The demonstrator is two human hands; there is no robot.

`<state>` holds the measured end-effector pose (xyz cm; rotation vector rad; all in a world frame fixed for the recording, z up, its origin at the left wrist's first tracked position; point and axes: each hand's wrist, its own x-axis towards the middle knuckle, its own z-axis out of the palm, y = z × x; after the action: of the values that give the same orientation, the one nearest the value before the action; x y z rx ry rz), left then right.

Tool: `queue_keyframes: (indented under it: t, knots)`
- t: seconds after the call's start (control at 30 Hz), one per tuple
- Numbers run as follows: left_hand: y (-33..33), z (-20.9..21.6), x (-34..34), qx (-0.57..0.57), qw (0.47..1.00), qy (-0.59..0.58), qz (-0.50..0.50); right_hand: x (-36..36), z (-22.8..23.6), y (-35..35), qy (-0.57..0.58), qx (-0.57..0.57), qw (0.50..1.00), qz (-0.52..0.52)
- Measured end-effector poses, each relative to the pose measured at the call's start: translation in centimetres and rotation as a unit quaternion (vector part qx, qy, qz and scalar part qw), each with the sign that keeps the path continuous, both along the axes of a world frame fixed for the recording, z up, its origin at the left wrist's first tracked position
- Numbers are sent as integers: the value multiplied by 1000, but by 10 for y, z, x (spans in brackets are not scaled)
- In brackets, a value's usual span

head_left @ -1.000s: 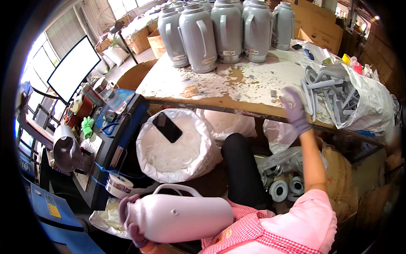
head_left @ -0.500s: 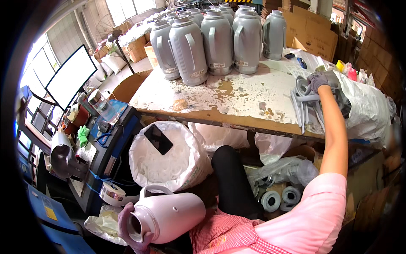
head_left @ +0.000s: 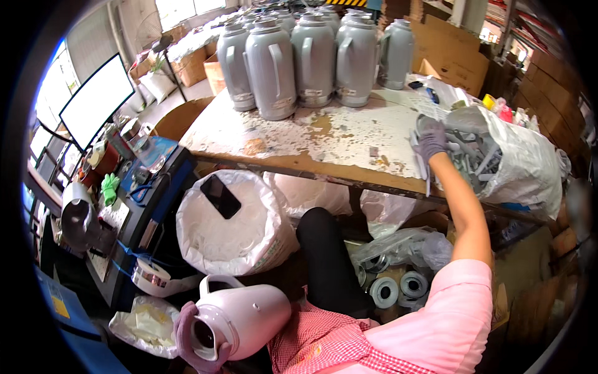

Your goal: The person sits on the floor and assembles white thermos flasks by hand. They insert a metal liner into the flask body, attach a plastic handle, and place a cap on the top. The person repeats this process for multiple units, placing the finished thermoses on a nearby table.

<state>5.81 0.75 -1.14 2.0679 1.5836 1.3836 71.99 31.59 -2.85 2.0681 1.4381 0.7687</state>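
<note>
My left hand (head_left: 202,340), in a purple-grey glove, is closed on the neck of a pale lilac thermos jug (head_left: 254,318). The jug lies on its side across my lap, mouth to the left and loop handle up. My right arm stretches to the table's right end. There my gloved right hand (head_left: 431,140) closes on a grey plastic part (head_left: 418,163), its fingers partly covering it. Long strips of this part hang toward the table edge. Beside this hand, an open white sack (head_left: 529,156) spills more grey plastic parts (head_left: 476,149).
Several grey thermos jugs (head_left: 272,71) stand on the worn white table (head_left: 299,140). A white sack (head_left: 274,240) of translucent pieces, topped by a phone (head_left: 220,196), stands below. Ring-shaped parts (head_left: 384,292) lie under the table. A monitor (head_left: 96,103) and a tape roll (head_left: 151,277) are at left.
My right hand has moved left, away from the sack's mouth, and the grey plastic part has shifted with it. My left hand keeps its hold on the jug. The view has shifted slightly.
</note>
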Motion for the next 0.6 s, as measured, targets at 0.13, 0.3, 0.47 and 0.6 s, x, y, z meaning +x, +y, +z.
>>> queue_keyframes:
  t: [0.13,0.3,0.47,0.6]
  knots:
    - [-3,1,11,-12,1000,-25,-11,38,-47,19,-107,16,991,78]
    - [-14,-6,5,7,1000,12,7,18,-6,35,228,157,958,73]
    - [-18,-5,2,15,1000,12,25,82,14,29,734,412,515,160]
    - [-17,-17,0,0,999,-19,34,79,24,17,576,285,748,166]
